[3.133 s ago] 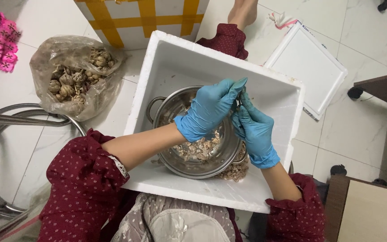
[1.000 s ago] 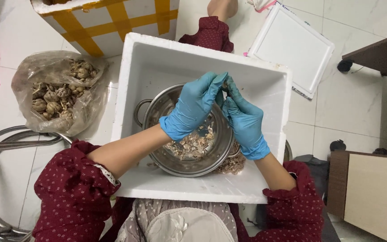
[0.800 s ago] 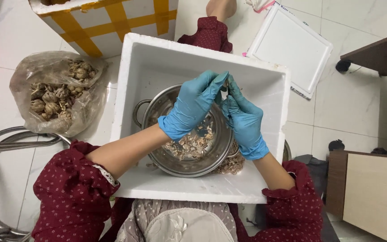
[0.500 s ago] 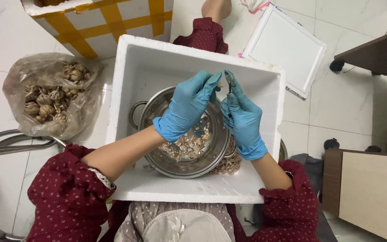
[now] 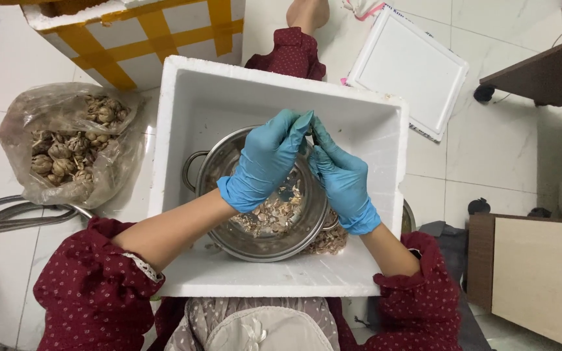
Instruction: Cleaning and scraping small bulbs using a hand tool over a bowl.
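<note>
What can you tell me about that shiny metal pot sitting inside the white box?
The metal pot is round and silvery, like stainless steel, with a loop handle on its left side. It stands upright inside the white foam box, near the front. Pale, broken shell-like bits cover its bottom, and more lie beside it on the right. Two blue-gloved hands, left hand and right hand, work just above it, hiding part of its rim.

Lighting: bright, even, from overhead; my view is sharp at centre. Shadows: soft, under my arms inside the white foam box [image 5: 190, 91]. Glare: mild sheen on the steel pot [image 5: 213, 170] and the floor tiles [image 5: 482, 149]. Edges: slight wide-angle bending.
</note>
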